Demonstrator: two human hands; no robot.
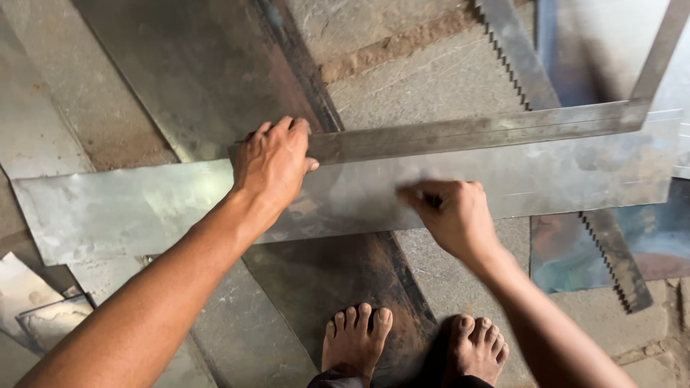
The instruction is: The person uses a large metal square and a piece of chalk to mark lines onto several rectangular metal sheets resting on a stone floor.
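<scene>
Left hand (272, 164) presses flat, fingers spread, on the steel square (474, 131); right hand (451, 213) — blurred — fingers pinched, tool indiscernible.

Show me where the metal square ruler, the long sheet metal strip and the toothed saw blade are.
metal square ruler (467, 131), head view, on its long flat arm.
sheet metal strip (129, 208), head view, on its bare left part.
toothed saw blade (514, 50), head view, on its upper stretch above the ruler.
</scene>
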